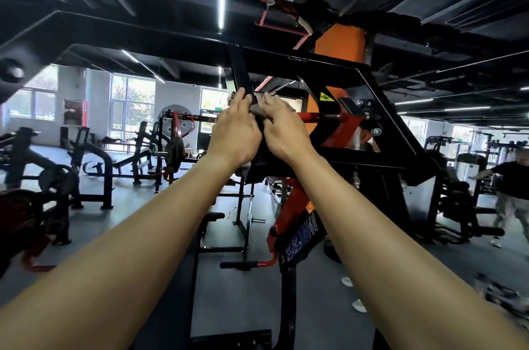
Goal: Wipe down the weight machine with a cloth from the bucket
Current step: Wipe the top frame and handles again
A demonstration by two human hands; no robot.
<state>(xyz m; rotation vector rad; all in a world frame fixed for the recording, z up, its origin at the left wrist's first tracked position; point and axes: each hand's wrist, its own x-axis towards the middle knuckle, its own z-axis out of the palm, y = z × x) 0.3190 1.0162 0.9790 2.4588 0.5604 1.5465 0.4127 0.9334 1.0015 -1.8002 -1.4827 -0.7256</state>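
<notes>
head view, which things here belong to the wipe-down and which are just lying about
In the job: grey cloth, left hand and right hand on it, black bar of the weight machine.

Just about: other machines at left, person at right, white objects on the floor, orange pillar.

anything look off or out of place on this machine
Nothing on the weight machine looks bent, broken or askew. The left hand and right hand hold the cloth against its black upright. Only two small white objects lie loose on the floor beside it, too blurred to identify.
</notes>
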